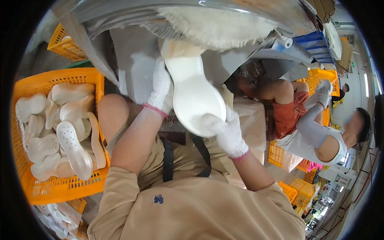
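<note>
A smooth white insole (196, 92) is held up in front of me, its broad rounded end toward my body. Its far end touches a fluffy cream buffing wheel (224, 28), where the surface looks tan. My left hand (162, 86), in a white knit glove, grips the insole's left edge near the wheel, with some fingers hidden. My right hand (227, 131), gloved likewise, clasps the near end with the thumb on top and the other fingers behind it.
At my left stands an orange crate (60, 196) full of pale insoles (74, 148), some perforated. A grey machine hood (120, 18) arches over the wheel. On the right a co-worker (316, 136) sits close by, among more orange crates (302, 192).
</note>
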`<state>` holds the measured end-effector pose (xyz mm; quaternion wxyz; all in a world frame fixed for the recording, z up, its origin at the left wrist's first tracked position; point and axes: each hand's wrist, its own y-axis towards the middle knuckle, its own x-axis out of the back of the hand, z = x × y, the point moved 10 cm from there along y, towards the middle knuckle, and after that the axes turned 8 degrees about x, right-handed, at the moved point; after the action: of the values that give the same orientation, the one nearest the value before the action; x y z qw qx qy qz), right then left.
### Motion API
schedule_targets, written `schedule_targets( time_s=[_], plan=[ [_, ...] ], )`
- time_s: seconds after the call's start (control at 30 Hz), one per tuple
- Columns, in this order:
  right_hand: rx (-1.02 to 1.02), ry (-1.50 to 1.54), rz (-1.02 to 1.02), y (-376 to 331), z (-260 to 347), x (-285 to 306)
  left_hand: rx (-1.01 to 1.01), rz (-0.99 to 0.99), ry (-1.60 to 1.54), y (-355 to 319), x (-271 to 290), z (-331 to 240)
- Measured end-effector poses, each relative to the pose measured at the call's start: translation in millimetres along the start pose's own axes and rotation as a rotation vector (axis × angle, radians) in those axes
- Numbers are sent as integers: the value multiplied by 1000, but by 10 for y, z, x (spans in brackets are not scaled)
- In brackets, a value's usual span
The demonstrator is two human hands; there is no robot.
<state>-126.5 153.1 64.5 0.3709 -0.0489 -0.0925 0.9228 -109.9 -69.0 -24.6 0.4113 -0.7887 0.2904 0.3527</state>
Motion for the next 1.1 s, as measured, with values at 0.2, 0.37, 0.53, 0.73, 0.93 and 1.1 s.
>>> schedule_targets(
  time_s=[0.2, 0.37, 0.53, 0.73, 0.93, 1.1],
  plan=[
    [-55, 176, 68, 578, 360, -651, 110, 59, 14, 118, 323, -197],
    [-114, 323, 102, 1190, 266, -1085, -25, -76, -269, 314, 809, -553],
    [-31, 47, 94, 651, 89, -474, 249, -80, 53, 65, 533, -118],
    [163, -855, -122, -733, -104, 1216, -730, -177, 1399, -1597, -68, -1136],
    [-285, -1361, 154, -1569, -1103, 2254, -630, -1548, 1893, -2895, 2226, -2871],
    [191, -940, -108, -750, -277, 1350, -884, -717, 774, -3153, 1721, -3125]
  ],
)
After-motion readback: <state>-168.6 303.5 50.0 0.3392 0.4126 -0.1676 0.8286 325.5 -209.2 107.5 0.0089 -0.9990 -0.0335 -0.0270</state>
